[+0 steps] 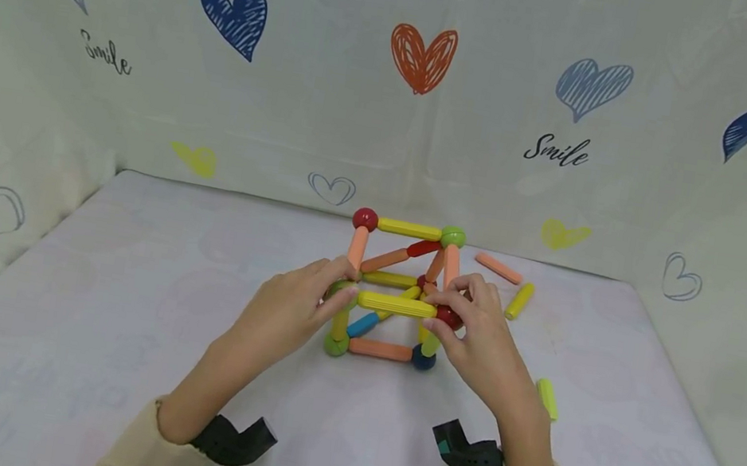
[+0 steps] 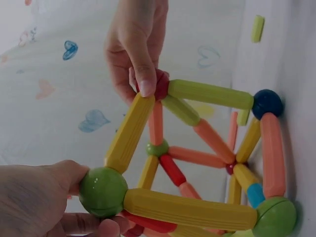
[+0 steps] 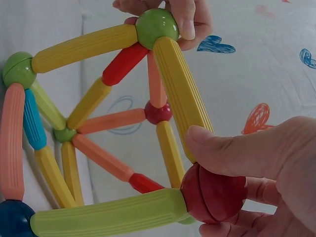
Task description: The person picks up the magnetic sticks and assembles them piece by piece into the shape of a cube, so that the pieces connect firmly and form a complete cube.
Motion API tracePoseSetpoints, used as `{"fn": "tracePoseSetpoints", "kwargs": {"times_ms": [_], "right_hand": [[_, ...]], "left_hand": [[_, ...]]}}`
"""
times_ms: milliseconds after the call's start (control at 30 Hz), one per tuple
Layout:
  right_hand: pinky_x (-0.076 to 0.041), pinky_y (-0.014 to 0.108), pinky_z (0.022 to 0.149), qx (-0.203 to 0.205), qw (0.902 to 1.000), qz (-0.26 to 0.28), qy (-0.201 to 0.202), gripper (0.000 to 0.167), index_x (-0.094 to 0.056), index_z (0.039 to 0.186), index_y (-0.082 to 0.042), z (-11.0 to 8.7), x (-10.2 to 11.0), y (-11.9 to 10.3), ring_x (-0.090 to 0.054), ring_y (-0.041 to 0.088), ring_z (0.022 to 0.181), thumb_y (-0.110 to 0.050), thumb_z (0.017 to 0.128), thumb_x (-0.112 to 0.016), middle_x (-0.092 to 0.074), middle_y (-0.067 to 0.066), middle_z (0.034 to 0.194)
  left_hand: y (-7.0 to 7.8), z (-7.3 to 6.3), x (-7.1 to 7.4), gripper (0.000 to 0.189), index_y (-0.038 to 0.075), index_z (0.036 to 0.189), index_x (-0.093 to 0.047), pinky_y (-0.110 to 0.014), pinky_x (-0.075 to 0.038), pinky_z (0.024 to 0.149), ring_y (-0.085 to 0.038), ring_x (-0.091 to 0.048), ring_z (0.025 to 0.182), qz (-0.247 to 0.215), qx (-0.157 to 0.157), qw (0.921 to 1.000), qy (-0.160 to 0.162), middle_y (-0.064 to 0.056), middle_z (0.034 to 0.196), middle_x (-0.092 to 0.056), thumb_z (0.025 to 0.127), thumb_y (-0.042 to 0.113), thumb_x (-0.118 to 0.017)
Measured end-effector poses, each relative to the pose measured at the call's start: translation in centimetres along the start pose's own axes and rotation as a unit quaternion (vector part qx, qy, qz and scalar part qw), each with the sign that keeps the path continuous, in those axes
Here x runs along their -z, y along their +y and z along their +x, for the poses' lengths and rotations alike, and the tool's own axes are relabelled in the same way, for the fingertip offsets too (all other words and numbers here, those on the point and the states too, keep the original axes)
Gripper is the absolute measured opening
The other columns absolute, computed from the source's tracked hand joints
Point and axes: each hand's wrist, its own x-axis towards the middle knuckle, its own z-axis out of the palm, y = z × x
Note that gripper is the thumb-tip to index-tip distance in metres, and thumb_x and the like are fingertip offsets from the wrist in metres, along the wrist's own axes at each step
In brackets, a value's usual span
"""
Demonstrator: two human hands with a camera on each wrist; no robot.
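Note:
A box-shaped frame of coloured sticks and balls stands on the table before me. At its upper front left corner my left hand (image 1: pixel 282 308) holds a green ball (image 2: pixel 102 192) between thumb and fingers. My right hand (image 1: pixel 483 342) grips the red ball (image 3: pixel 212 192) at the upper front right corner, its thumb over the end of a yellow stick (image 1: pixel 395 305) that spans both balls. Below, an orange stick (image 1: pixel 381 349) joins another green ball (image 1: pixel 336 344) to a dark blue ball (image 1: pixel 423 357). Two-coloured diagonal sticks cross inside the frame. Behind, a yellow stick (image 1: pixel 410 229) forms the top edge.
Loose sticks lie right of the frame: an orange stick (image 1: pixel 499 268), a yellow stick (image 1: pixel 519 301) and a light green stick (image 1: pixel 547 400) by the right forearm. A white cloth (image 1: pixel 319 112) printed with hearts rises behind the pale table (image 1: pixel 116 307).

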Motion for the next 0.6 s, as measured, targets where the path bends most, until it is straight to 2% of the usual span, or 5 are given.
{"fn": "tracePoseSetpoints", "kwargs": {"times_ms": [133,367,467,600], "right_hand": [[-0.045,0.033,0.072,0.006,1.0000,0.006,0.003,0.027,-0.067,0.104,-0.007,-0.04,-0.03,0.01,-0.041,0.023,0.098,-0.013,0.079,-0.072,-0.050,0.008,0.106],[-0.044,0.032,0.072,0.011,0.9999,0.004,0.010,0.028,-0.068,0.106,-0.008,-0.06,0.07,0.04,-0.041,0.024,0.100,-0.013,0.079,-0.072,-0.050,0.007,0.106],[-0.044,0.032,0.072,0.010,0.9999,0.005,0.009,0.028,-0.068,0.106,-0.007,-0.07,0.08,0.09,-0.041,0.024,0.100,-0.013,0.078,-0.072,-0.050,0.007,0.106],[-0.045,0.030,0.071,0.006,0.9999,0.009,0.006,0.028,-0.068,0.104,-0.007,-0.07,0.07,0.21,-0.041,0.022,0.099,-0.014,0.078,-0.073,-0.050,0.007,0.106]], "left_hand": [[0.01,0.18,-0.45,0.014,0.018,0.105,-0.054,-0.021,-0.029,0.046,-0.011,-0.036,0.049,0.014,-0.006,0.9997,0.017,0.004,0.060,-0.041,0.097,0.028,-0.048],[0.06,0.29,-0.57,0.017,0.019,0.105,-0.055,-0.021,-0.031,0.047,-0.011,-0.037,0.049,0.021,-0.005,0.9997,0.009,0.004,0.057,-0.039,0.097,0.032,-0.047],[-0.12,0.26,-0.41,0.021,0.019,0.107,-0.057,-0.022,-0.035,0.051,-0.011,-0.042,0.056,0.014,-0.012,0.9998,-0.006,0.004,0.063,-0.044,0.097,0.034,-0.046],[-0.61,0.01,0.14,0.028,0.024,0.117,-0.056,-0.024,-0.041,0.059,-0.012,-0.048,0.067,0.000,-0.025,0.9985,-0.048,0.003,0.081,-0.053,0.095,0.038,-0.048]]}}
